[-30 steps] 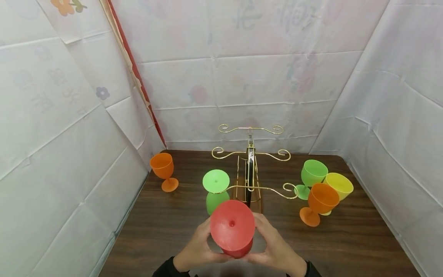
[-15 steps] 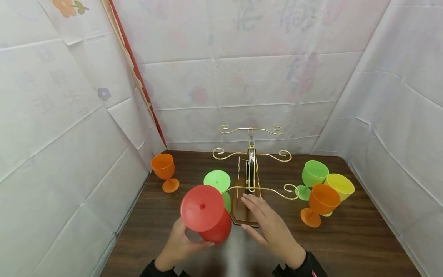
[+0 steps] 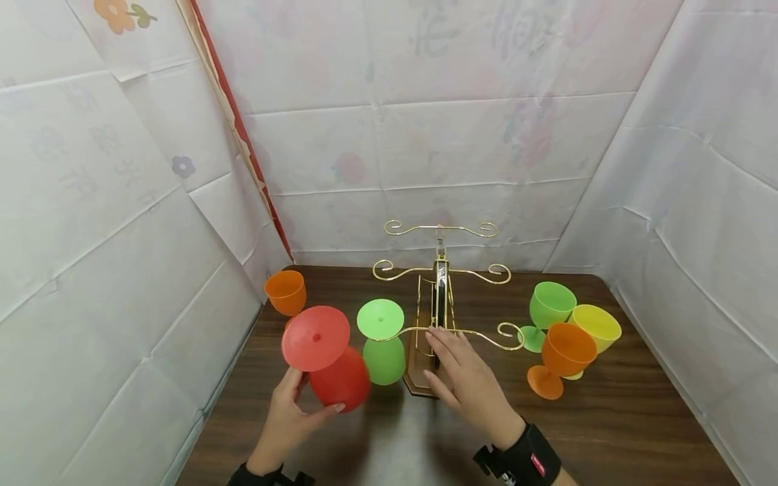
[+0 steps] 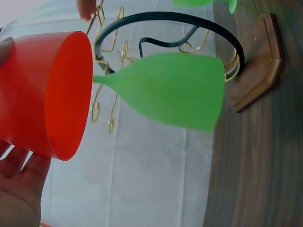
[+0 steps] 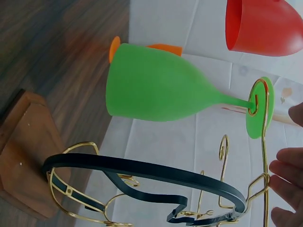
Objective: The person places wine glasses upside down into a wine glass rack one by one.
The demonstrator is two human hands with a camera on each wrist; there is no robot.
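Observation:
A red plastic goblet (image 3: 340,381) is upside down, its foot facing up. My left hand (image 3: 286,415) grips it by the bowl, thumb on the near side; the left wrist view shows its open rim. Just right of it, a green goblet (image 3: 384,361) hangs inverted by its foot from the front scroll arm of a gold wire rack (image 3: 442,297). My right hand (image 3: 468,381) holds nothing. Its extended fingers lie at the middle of that front arm, close to the wire in the right wrist view (image 5: 289,175).
An orange goblet (image 3: 286,291) stands at the back left, partly hidden by the red one. On the right stand a green goblet (image 3: 552,304), a yellow goblet (image 3: 598,324) and another orange goblet (image 3: 568,347). The rack's wooden base (image 3: 419,378) sits on the dark table; white cloth walls surround it.
Both hands were around the red goblet in front of the rack. The right hand let go and moved to the front arm; the left carried the goblet leftward, past the hanging green one.

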